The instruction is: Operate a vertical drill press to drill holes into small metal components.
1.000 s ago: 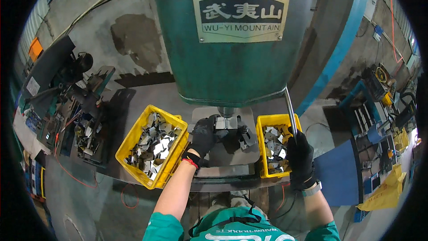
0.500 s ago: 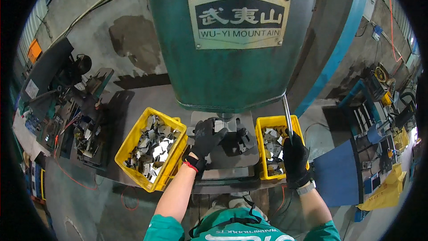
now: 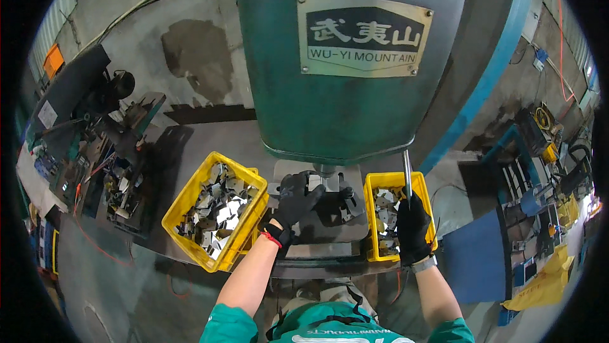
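Observation:
My left hand, in a black glove, is at the fixture under the drill press. A small, shiny metal piece lies between its fingers and thumb, beneath the spindle. My gloved right hand is wrapped around the end of a steel lever on the green drill press head. That hand is over the right yellow bin, which contains bent metal pieces. On the left, a larger yellow bin holds many similar pieces.
A black clamp or stop stands on the machine table, right of my left hand. Another machine stands at the far left. To the right are a blue panel and a cluttered bench. A blue-edged column rises behind.
The view has shifted a little, so the press head appears farther right. My right hand and the lever have swung slightly left. My left hand keeps its place at the metal piece.

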